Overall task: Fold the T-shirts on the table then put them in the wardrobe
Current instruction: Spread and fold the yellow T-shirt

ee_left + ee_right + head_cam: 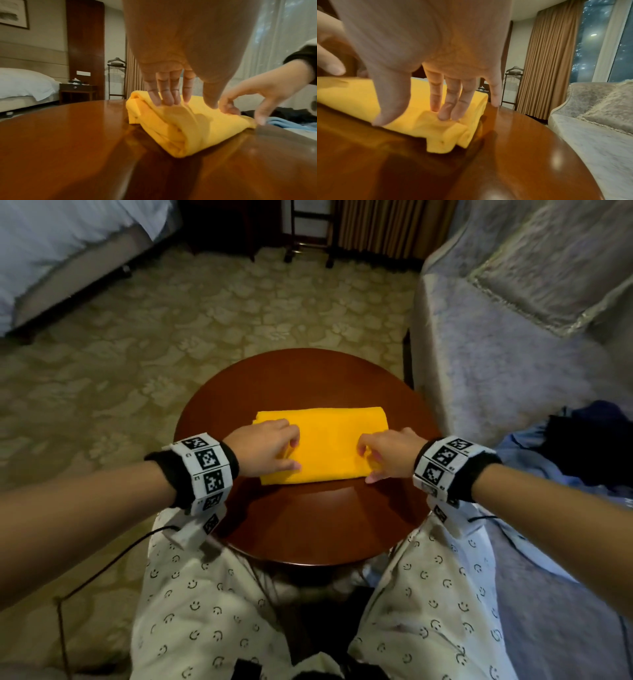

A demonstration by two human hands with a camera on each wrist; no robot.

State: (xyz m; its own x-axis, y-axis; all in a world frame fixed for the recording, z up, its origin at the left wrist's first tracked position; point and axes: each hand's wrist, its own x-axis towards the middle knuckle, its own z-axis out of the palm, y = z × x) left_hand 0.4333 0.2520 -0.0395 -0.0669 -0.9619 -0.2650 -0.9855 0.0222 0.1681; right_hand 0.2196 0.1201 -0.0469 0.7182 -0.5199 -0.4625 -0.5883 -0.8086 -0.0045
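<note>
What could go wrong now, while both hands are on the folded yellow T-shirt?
The yellow T-shirt shows loose layers at its ends, so lifting it may let the fold open. The left hand and right hand touch it mostly with fingertips, perhaps too weak. The polished table may let it slide.

I see the folded T-shirt (329,446) lying mid-surface (308,529). My left hand (263,448) rests on its left end, my right hand (390,455) on its right end. A bed (61,244) stands far left, a sofa (507,344) to the right.
</note>
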